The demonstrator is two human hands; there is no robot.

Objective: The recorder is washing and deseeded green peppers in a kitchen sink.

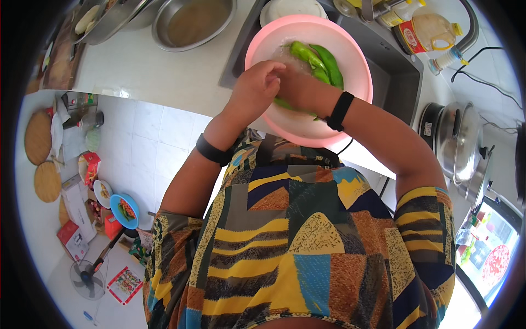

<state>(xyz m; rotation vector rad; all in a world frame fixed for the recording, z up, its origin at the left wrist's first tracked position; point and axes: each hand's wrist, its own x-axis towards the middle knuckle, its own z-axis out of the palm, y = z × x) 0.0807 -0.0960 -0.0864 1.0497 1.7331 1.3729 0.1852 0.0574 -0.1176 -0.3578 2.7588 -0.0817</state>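
A pink-rimmed basin [357, 53] rests over the grey sink, with water and several green peppers [328, 66] inside. My left hand [257, 88] is over the basin's near left part, its fingers curled close against my right hand. My right hand [298, 84] reaches down into the basin beside the peppers, its fingers mostly hidden behind the left. Part of another green pepper [283, 103] shows beneath my right wrist. Whether either hand holds something cannot be told.
A steel bowl of cloudy liquid [195, 22] stands on the counter [156, 78], left of the sink [400, 78]. A faucet [376, 10], bottles and a large oil jug [427, 33] line the sink's back edge. Steel pots [460, 140] stand at right.
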